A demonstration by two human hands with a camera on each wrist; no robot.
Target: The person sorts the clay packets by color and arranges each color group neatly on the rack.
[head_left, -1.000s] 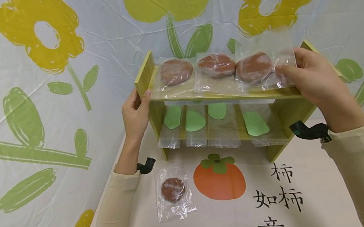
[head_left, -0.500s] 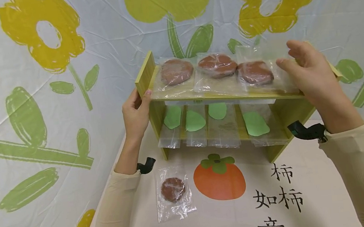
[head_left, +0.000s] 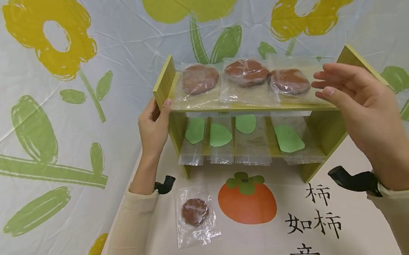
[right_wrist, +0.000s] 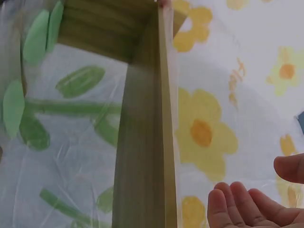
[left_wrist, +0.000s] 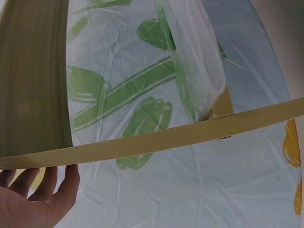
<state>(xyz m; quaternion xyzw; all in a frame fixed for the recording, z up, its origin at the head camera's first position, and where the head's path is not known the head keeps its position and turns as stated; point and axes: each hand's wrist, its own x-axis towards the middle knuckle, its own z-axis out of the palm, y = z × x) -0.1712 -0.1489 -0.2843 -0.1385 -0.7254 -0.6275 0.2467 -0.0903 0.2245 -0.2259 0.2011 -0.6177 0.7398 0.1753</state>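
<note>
A small wooden two-tier rack stands in the head view. My left hand grips its left side panel, thumb at the front corner; in the left wrist view, the fingertips touch the panel's edge. On the top shelf lie three flat reddish-brown discs in clear bags: a left one, a middle one and a right one. My right hand hovers before the rack's right end, fingers loosely bent and thumb apart, holding nothing. The right wrist view has this hand apart from the wood.
Several bags with green oval pieces lie on the lower shelf. A smaller bagged disc lies on the cloth, left of a printed persimmon. A flowered fabric backdrop hangs behind the rack.
My right hand has let go of the right bag, which now lies flatter on the top shelf. The hand has then moved back and down. My left hand has stayed on the rack.
</note>
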